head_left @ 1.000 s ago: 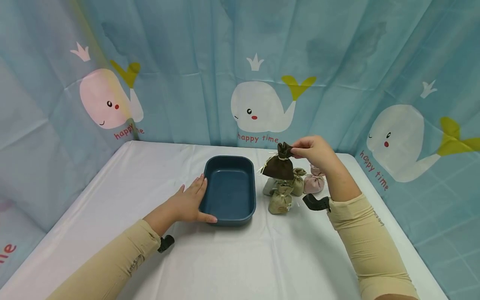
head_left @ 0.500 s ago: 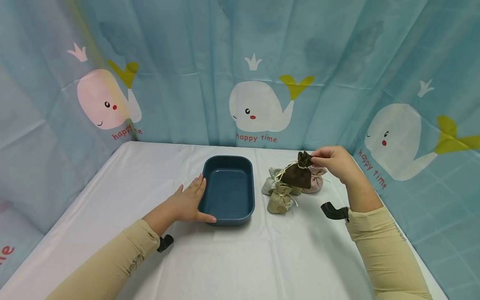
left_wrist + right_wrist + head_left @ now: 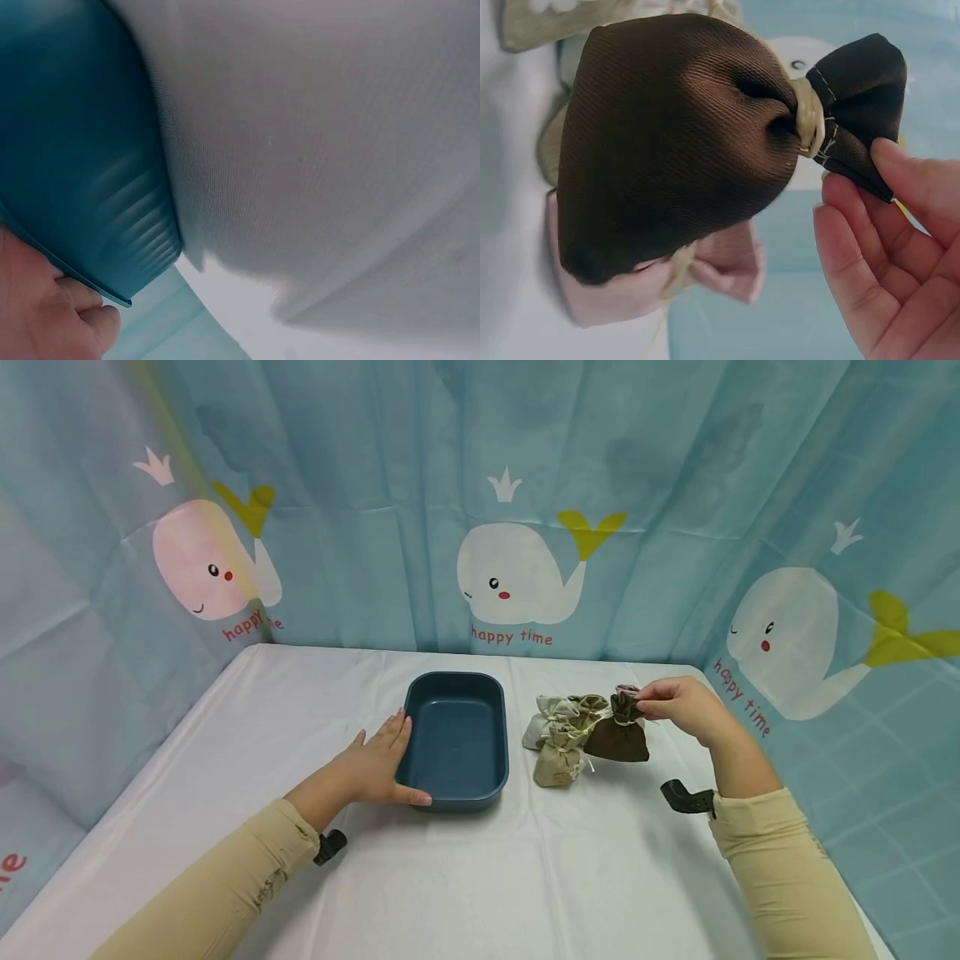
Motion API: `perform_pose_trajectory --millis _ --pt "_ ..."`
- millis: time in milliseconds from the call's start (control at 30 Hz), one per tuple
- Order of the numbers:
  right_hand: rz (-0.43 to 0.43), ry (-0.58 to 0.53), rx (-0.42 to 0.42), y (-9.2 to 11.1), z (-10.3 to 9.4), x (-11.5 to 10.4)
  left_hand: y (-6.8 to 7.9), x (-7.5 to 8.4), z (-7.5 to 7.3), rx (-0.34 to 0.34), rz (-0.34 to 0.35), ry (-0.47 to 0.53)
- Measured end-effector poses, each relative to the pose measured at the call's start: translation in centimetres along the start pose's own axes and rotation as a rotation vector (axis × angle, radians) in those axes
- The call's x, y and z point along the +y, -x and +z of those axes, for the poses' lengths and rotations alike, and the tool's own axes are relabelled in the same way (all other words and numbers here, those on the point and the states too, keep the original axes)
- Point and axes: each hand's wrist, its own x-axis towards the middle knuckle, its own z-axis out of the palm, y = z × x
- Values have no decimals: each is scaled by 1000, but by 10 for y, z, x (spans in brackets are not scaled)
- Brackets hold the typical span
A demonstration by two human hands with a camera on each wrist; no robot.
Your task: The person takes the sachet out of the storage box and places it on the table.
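My right hand (image 3: pixel 686 706) pinches the gathered top of a dark brown drawstring pouch (image 3: pixel 618 739) between thumb and fingers. Pale cord is wound round the pouch's neck, as the right wrist view shows up close. Behind it a pink pouch (image 3: pixel 622 296) is partly hidden. Left of the brown pouch stand a grey-white pouch (image 3: pixel 543 727), a tan pouch (image 3: pixel 558 764) and an olive one (image 3: pixel 588 703). My left hand (image 3: pixel 375 764) lies with spread, straight fingers along the left rim of a dark blue rectangular tub (image 3: pixel 457 743), thumb at its near corner.
A white cloth (image 3: pixel 465 893) covers the table. Blue curtains (image 3: pixel 360 527) printed with whales surround it at the back and sides. A black wrist mount (image 3: pixel 684 797) juts out beneath the right forearm, close over the cloth.
My right hand has carried the brown pouch to the right and down, from above the other pouches to in front of the pink one. The left hand stays at the tub.
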Motion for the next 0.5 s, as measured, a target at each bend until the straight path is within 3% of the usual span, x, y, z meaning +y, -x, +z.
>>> perform_pose_trajectory --millis 233,500 --pt "4 -15 -54 -3 12 18 -1 0 2 9 2 0" --pt "0 -44 -80 -4 19 23 0 0 0 5 0 -4"
